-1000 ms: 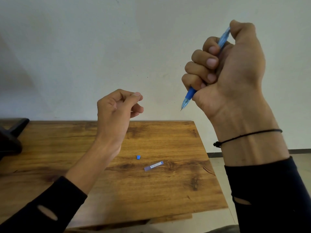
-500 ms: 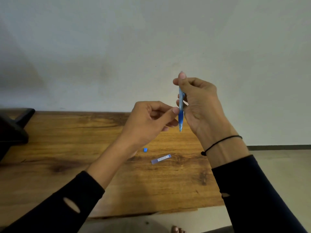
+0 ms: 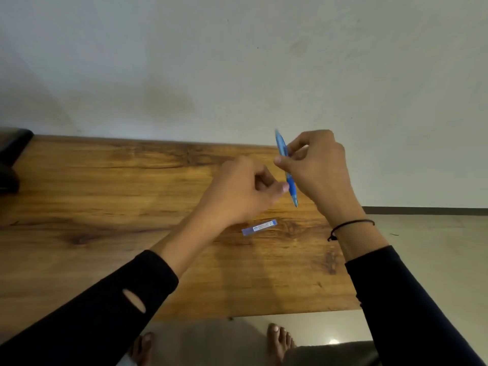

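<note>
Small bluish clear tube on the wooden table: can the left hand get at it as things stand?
Probably yes. The small bluish clear tube lies uncovered on the wooden table, close under the left hand, with nothing between them; its curled fingers would need to open first.

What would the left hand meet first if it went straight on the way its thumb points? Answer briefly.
Most likely the pen, at its dark blue grip; the right hand holds it, tip down. The thumb of the left hand looks nearly on it, though depth is unclear.
</note>
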Demonstrator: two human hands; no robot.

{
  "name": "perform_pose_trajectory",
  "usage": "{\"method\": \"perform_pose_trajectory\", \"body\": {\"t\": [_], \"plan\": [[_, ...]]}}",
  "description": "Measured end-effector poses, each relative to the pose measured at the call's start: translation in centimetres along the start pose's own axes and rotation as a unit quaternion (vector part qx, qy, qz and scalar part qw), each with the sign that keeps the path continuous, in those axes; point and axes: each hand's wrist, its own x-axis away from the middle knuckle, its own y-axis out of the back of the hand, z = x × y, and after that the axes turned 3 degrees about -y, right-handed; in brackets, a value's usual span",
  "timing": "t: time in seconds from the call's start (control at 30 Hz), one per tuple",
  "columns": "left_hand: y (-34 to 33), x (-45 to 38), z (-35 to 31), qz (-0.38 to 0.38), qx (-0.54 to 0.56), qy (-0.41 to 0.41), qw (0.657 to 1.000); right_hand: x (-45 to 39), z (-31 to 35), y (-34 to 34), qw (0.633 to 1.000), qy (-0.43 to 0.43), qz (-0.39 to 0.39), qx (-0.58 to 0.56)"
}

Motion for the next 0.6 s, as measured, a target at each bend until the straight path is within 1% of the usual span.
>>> {"method": "perform_pose_trajectory", "body": {"t": [0.07, 0.1, 0.17, 0.23, 0.33, 0.43, 0.53, 0.6], "plan": [[-0.4, 0.7, 0.4, 0.018, -0.158, -0.036, 0.987, -0.4, -1.5, -0.8, 0.998, -0.027, 0.013, 0.048], [-0.6, 1.0, 0.6, 0.037, -0.207, -0.039, 0.977, -0.6, -2.3, -1.2, 0.996, -0.044, 0.022, 0.070], [-1.2, 1.3, 1.1, 0.076, -0.275, -0.034, 0.958, -0.9, -3.6, -2.2, 0.991, -0.077, 0.042, 0.103], [-1.8, 1.4, 1.3, 0.096, -0.320, -0.035, 0.942, -1.0, -4.6, -3.1, 0.987, -0.092, 0.059, 0.114], [-2.6, 1.3, 1.4, 0.098, -0.358, -0.047, 0.927, -1.3, -5.2, -4.1, 0.985, -0.104, 0.066, 0.119], [-3.2, 1.2, 1.4, 0.091, -0.364, -0.059, 0.925, -1.5, -5.4, -4.4, 0.985, -0.105, 0.065, 0.121], [-3.3, 1.3, 1.4, 0.075, -0.349, -0.059, 0.932, -1.6, -5.6, -4.3, 0.984, -0.101, 0.075, 0.127], [-2.7, 1.1, 1.3, 0.053, -0.308, -0.045, 0.949, -1.7, -5.5, -4.1, 0.983, -0.101, 0.082, 0.127]]}}
